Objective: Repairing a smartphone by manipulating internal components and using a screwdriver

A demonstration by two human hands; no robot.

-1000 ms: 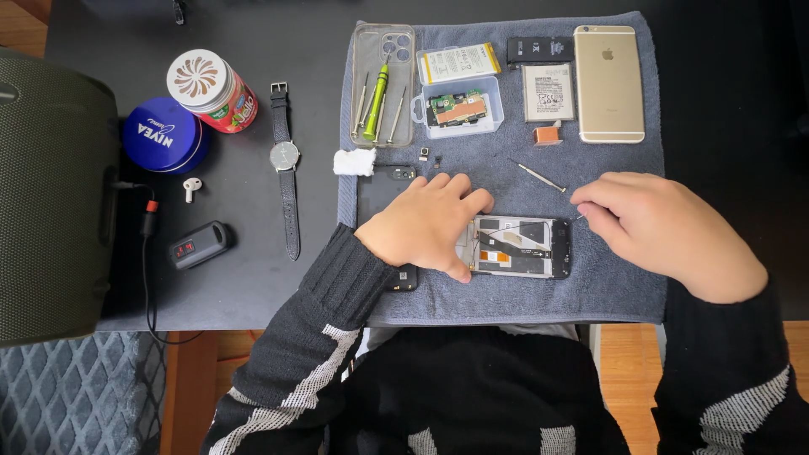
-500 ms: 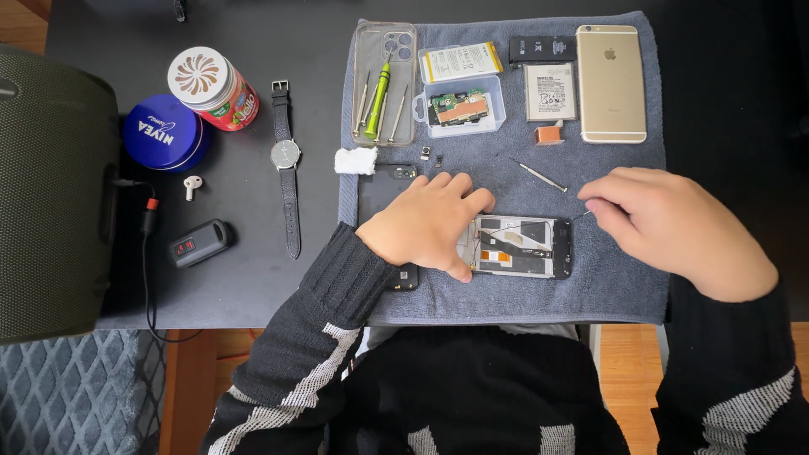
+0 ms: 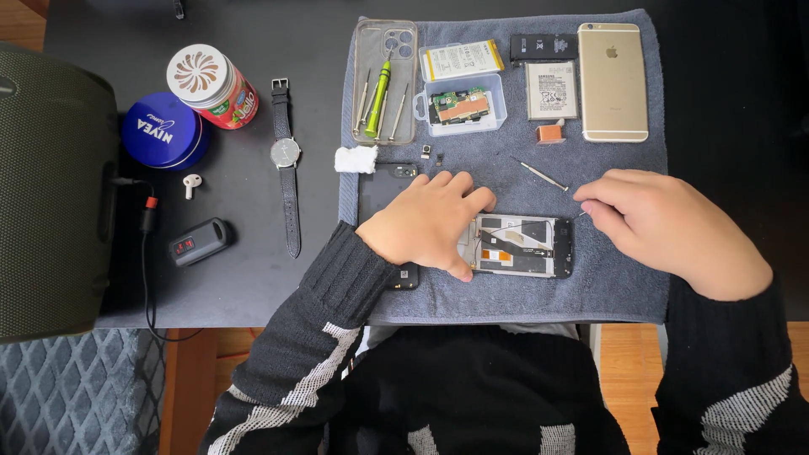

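Observation:
An opened phone with its insides bare lies on the grey towel in front of me. My left hand grips its left end, with the fingers over the top edge and the thumb at the bottom edge. A black back cover lies partly under that hand. My right hand hovers just right of the phone. Its fingertips are pinched on a small thin metal tool at the phone's upper right corner. A thin screwdriver lies loose on the towel above the phone.
At the towel's back are a clear case with small tools, a clear box of parts, two batteries, and a gold phone face down. On the black table to the left are a wristwatch, two tins, an earbud and a large dark speaker.
My right hand's fingertips have shifted slightly right and up near the phone's corner. The left hand and the phone have stayed in place.

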